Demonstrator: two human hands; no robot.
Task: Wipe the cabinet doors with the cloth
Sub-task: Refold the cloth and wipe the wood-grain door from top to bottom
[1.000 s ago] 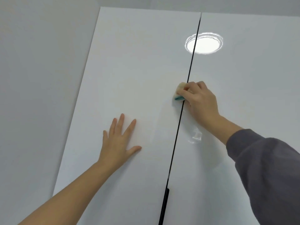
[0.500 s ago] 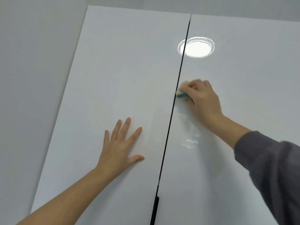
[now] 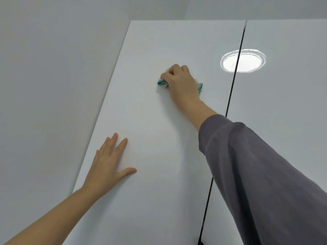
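Leftward from the seam (image 3: 228, 103), the right hand (image 3: 182, 84) has carried the cloth (image 3: 161, 83) onto the left door (image 3: 159, 138). Its fingers curl around the bunched teal-and-cream fabric, pressing it to the panel's far part. Nearer, the left hand (image 3: 109, 163) lies spread flat on the same door. A round light reflection (image 3: 246, 61) straddles the seam.

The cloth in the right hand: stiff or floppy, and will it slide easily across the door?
Probably floppy: the cloth is crumpled inside the right hand, ends poking out both sides. Likely slides easily, since the door looks glossy.
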